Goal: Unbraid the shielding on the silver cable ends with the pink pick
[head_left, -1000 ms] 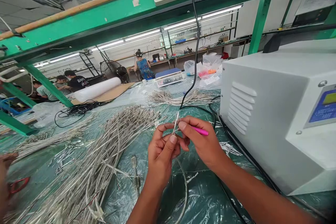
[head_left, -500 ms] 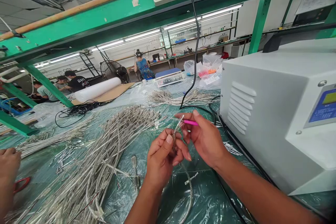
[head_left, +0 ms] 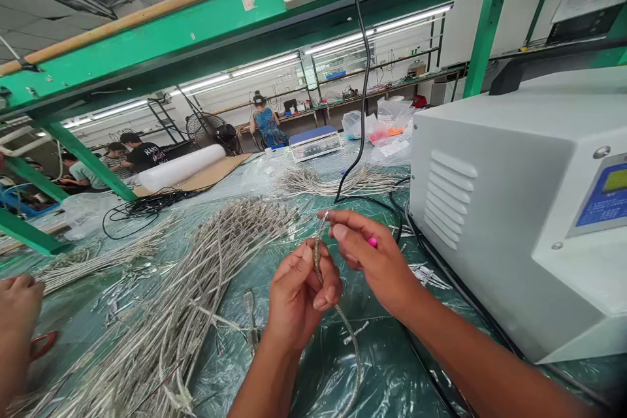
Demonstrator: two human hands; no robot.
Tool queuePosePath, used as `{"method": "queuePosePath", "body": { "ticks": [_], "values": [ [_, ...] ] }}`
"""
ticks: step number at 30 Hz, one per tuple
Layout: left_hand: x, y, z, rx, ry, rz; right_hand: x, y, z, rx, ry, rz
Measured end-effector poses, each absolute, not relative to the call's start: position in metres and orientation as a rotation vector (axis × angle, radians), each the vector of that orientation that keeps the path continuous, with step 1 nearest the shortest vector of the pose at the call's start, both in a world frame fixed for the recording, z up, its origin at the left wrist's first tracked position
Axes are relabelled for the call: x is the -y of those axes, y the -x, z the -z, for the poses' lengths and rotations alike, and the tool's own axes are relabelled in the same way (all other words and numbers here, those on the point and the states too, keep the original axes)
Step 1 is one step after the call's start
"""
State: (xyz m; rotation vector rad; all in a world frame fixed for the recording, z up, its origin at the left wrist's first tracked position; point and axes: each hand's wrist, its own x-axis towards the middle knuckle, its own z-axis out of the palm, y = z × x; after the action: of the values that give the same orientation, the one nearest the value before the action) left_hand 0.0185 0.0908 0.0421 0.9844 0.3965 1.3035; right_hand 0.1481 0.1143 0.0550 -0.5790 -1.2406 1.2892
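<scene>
Head view: the left hand (head_left: 298, 297) is curled closed around a braided cable (head_left: 317, 261), whose upper end rises just beside the right forefinger. The right hand (head_left: 375, 261) is partly closed on a pink object (head_left: 373, 242). Bundled cables (head_left: 196, 281) lie left on the plastic-covered worktop (head_left: 382, 366); a grey machine (head_left: 490, 222) stands right.
</scene>
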Motion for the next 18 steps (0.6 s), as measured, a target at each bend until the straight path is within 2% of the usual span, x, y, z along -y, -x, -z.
{"method": "queuePosePath", "body": {
  "ticks": [4,13,18],
  "values": [
    [-0.0913,-0.0186,-0.0409,-0.345,-0.972,-1.256,-0.1145,-0.1463,-0.0570,1.252,0.504,-1.373],
    [-0.0914,-0.0206,-0.0408,-0.387,-0.979,-1.276,-0.1143,-0.1411,-0.0569,1.130,0.535,-1.323],
    [-0.0910,-0.0262,-0.0409,-0.408,-0.981,-1.317,-0.1105,-0.1378,-0.0550,1.086,0.539,-1.470]
  ]
}}
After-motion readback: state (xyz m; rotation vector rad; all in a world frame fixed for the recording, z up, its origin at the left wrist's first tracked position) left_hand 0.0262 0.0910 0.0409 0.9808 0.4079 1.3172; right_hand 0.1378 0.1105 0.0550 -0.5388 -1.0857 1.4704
